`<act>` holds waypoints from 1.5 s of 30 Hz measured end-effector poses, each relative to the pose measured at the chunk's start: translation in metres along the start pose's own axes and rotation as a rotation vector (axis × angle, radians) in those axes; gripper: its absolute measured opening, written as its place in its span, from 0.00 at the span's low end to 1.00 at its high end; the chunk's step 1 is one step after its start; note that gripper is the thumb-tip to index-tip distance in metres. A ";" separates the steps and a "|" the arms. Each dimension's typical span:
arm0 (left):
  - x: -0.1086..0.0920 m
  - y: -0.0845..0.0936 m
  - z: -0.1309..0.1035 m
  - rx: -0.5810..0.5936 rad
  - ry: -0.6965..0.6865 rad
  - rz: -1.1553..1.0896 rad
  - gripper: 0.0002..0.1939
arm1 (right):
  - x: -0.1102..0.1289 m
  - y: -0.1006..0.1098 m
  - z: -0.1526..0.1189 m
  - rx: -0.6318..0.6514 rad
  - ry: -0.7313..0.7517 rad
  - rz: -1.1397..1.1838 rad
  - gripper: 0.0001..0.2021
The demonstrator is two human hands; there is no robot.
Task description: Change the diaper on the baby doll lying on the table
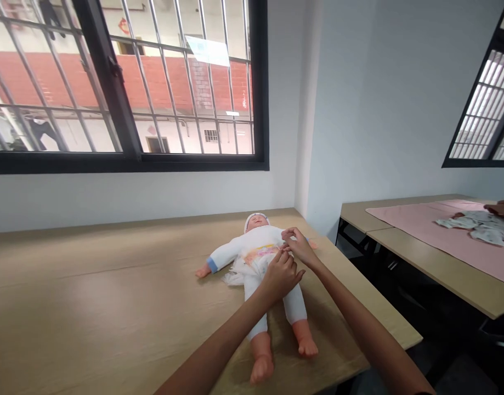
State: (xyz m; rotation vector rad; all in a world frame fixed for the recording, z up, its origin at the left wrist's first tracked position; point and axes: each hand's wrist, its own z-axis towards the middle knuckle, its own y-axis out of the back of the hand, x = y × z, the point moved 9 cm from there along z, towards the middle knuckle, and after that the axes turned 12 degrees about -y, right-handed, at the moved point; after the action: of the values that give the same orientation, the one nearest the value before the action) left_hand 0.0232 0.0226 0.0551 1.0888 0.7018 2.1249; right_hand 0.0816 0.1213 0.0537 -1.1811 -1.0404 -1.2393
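Note:
A baby doll (231,251) in a white outfit with blue cuffs and a white cap lies on its back on a wooden table (112,307), head toward the wall, bare feet toward me. Around its waist is a white diaper (240,269) with a coloured front band. My left hand (281,273) is over the doll's hip, fingers curled at the diaper's right side. Just above it my right hand (299,246) has its fingers pinched together at the same side of the waist. What the fingertips hold is too small to make out.
The table's right edge (383,304) runs close beside my right forearm. A wall with a barred window (194,163) stands behind. At the right, another table with a pink mat (424,230) bears white patterned clothing (482,225), with another person's hand (502,209) beside it.

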 end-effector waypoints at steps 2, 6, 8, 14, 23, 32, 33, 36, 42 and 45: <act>0.002 0.002 -0.001 0.013 0.021 0.020 0.19 | -0.009 0.010 0.002 0.009 -0.046 0.164 0.17; 0.012 0.005 -0.006 0.017 0.147 0.043 0.26 | -0.027 0.054 0.005 -0.221 -0.017 0.288 0.17; 0.015 0.004 -0.008 0.035 0.179 0.036 0.27 | -0.040 0.072 0.004 -0.350 -0.010 0.247 0.16; 0.022 0.001 -0.013 0.091 0.268 0.042 0.30 | -0.070 0.081 0.005 -0.418 0.024 0.079 0.14; 0.030 -0.002 -0.018 0.069 0.368 -0.003 0.37 | -0.082 0.076 0.006 -0.402 -0.012 0.051 0.14; 0.032 -0.001 -0.020 0.058 0.388 -0.034 0.40 | -0.085 0.072 0.006 -0.362 -0.031 -0.025 0.14; 0.033 0.000 -0.020 0.053 0.387 -0.034 0.40 | -0.084 0.072 0.006 -0.361 -0.035 -0.024 0.14; 0.032 0.001 -0.021 0.037 0.384 -0.029 0.39 | -0.083 0.071 0.004 -0.354 -0.045 0.004 0.14; 0.031 0.005 -0.016 0.014 0.374 -0.055 0.35 | -0.085 0.070 0.006 -0.339 -0.046 0.023 0.15; 0.066 0.026 -0.022 0.014 0.470 -0.118 0.29 | -0.088 0.071 0.008 -0.340 -0.044 0.015 0.15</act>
State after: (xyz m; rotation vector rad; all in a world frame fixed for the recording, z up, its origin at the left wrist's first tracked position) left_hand -0.0325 0.0509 0.0944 0.5353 0.9690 2.2927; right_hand 0.1458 0.1379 -0.0382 -1.4774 -0.8716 -1.4207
